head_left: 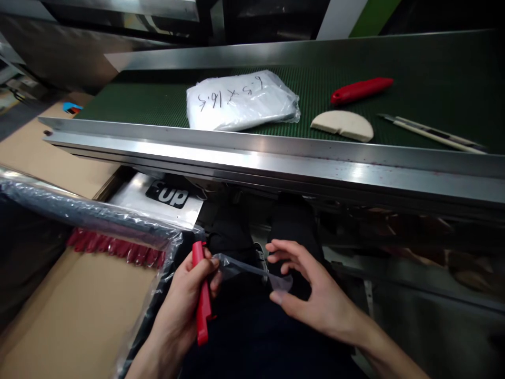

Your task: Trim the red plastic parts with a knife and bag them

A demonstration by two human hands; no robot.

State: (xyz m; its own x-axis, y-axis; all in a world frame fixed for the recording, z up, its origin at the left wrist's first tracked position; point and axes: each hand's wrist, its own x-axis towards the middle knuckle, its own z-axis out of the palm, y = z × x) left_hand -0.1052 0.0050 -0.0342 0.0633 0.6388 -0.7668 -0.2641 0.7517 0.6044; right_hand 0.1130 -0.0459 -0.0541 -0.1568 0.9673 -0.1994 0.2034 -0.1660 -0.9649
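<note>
My left hand [199, 276] is closed around a long red plastic handle [203, 310], held nearly upright. Its thumb and forefinger also pinch one end of a thin clear plastic bag [244, 267]. The bag stretches across to my right hand [303, 281], whose thumb and fingers are apart around its far end. Whether the right thumb touches the film I cannot tell.
On the green conveyor belt [158, 100] lie a packet of clear bags [240, 102], another red handle [362, 90], a beige half-round pad [343, 125] and a utility knife [434, 134]. A plastic-lined carton [106, 295] at left holds bagged red pieces [118, 248]. The belt's metal rail [252, 155] runs ahead.
</note>
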